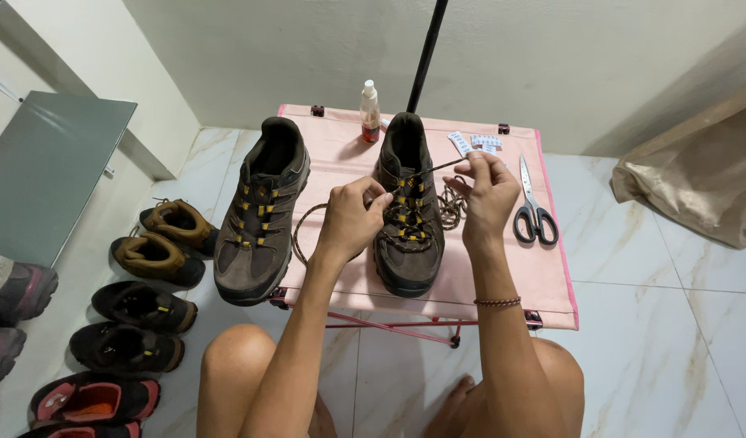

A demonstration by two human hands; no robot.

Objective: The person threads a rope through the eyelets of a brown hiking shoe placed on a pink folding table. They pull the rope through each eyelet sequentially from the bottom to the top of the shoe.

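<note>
— What's the surface?
— A pink folding bench (551, 284) on marble floor (673, 324), white wall behind.
— Fingers?
— Both the left hand (350, 219) and right hand (488, 195) are pinching the shoelace (438, 168) over the right-hand hiking shoe (407, 219) at centre frame.
— Open room?
— Lower right floor; scissors (533, 212) lie near the bench's right edge.

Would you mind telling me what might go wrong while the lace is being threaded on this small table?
The loose lace coiled beside the right shoe may tangle as the right hand pulls. The left shoe overhangs the pink table edge and might tip off. A tug could topple the bottle.
</note>
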